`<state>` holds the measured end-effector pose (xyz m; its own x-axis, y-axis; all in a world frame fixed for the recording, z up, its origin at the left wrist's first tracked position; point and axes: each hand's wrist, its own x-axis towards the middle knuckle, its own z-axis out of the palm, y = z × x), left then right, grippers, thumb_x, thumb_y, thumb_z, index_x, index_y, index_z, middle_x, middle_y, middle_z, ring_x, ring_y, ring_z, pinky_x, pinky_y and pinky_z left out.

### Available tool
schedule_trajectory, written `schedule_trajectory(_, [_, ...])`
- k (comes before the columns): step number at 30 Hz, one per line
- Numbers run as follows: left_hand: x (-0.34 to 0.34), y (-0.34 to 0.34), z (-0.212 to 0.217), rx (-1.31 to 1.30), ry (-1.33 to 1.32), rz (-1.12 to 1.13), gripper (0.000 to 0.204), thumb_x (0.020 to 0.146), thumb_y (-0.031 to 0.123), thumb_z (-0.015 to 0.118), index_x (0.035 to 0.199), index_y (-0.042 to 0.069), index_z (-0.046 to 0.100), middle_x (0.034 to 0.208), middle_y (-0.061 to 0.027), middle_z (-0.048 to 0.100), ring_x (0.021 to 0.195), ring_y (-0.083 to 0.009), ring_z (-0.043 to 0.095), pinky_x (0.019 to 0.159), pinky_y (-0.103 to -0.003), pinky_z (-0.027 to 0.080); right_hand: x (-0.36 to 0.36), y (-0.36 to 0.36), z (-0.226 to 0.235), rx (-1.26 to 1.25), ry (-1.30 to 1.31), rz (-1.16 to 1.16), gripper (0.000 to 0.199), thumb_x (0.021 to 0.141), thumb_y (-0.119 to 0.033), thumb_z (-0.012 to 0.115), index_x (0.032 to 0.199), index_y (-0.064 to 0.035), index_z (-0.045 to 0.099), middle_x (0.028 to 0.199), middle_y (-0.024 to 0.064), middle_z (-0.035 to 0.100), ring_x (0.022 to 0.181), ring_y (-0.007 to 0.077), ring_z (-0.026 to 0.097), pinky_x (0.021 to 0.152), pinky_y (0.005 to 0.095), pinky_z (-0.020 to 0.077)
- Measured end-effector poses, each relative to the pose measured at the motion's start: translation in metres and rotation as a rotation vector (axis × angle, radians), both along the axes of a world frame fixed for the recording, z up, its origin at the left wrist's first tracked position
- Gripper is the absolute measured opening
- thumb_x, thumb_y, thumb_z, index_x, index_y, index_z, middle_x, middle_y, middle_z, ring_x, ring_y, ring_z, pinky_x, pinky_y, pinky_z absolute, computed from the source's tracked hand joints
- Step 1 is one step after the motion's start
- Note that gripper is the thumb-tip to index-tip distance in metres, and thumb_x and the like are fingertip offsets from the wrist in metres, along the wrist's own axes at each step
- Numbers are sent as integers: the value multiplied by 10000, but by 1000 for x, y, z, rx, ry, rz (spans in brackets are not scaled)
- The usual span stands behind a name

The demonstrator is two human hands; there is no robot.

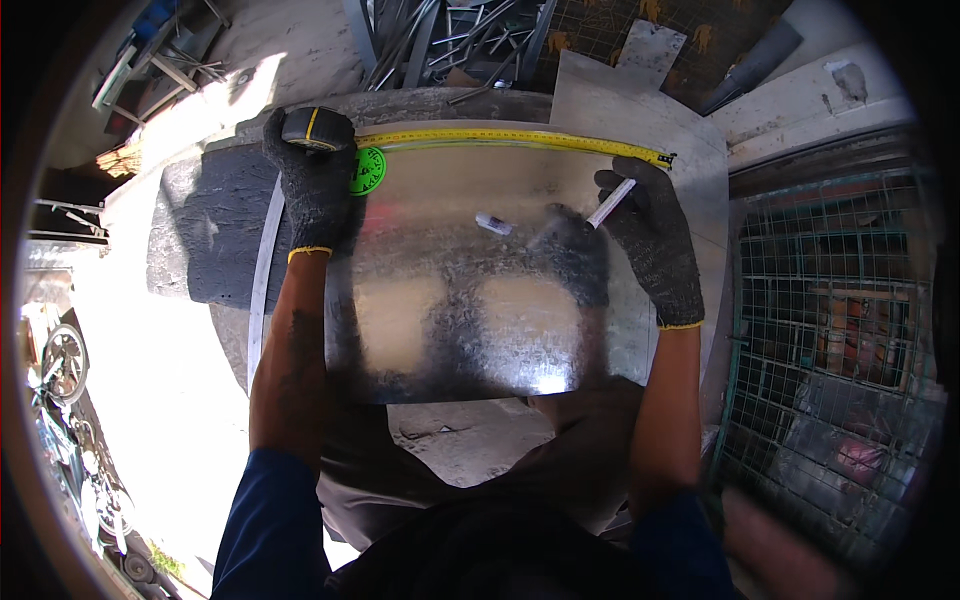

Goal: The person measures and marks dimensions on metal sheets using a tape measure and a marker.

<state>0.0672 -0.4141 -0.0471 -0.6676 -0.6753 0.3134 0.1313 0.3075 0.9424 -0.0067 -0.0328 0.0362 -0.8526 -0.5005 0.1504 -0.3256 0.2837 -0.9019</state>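
Observation:
My left hand (318, 185), in a dark grey knit glove, is closed around a black-and-yellow tape measure (318, 128). Its yellow blade (480, 136) runs out to the right along the far edge of a shiny metal sheet (450, 270). Near the blade's free end is my right hand (648, 220), gloved the same way and gripping a slim white pen-like marker (612, 203) that points down toward the sheet. A small white cap-like piece (493, 223) lies mid-sheet. Beside the left glove, a round green sticker (368, 170) is stuck on the sheet.
A long pale metal strip (265, 260) lies left of the sheet, over a dark cloth-like covering (205, 225). Metal tubes and scraps (470, 45) are piled beyond the work surface. Green wire mesh (820, 340) stands to the right; bicycles or motorbikes (70, 370) are at far left.

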Motion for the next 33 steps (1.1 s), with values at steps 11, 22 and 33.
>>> schedule_trajectory(11, [2, -2, -3, 36, -2, 0, 936, 873, 5, 785, 1563, 124, 164, 1271, -144, 570, 1135, -244, 652, 974, -390, 561, -48, -30, -15, -322, -201, -389, 312, 1056, -329, 632, 1102, -30, 706, 798, 33, 680, 759, 108, 615, 711, 266, 506])
schedule_trajectory(22, [1, -1, -1, -48, -9, -20, 957, 864, -43, 778, 1548, 94, 123, 1270, -139, 529, 1108, -221, 625, 976, -401, 565, -93, -103, -55, -225, -8, -157, 365, 1025, -370, 670, 1163, -40, 741, 993, 45, 745, 860, 102, 669, 771, 268, 550])
schedule_trajectory(33, [-1, -3, -7, -26, 37, -18, 929, 866, -45, 775, 1541, 119, 157, 1279, -120, 527, 1123, -213, 618, 982, -392, 557, -97, -99, -80, -414, -97, -244, 332, 1016, -364, 679, 1070, -42, 735, 839, 61, 725, 752, 126, 691, 687, 271, 548])
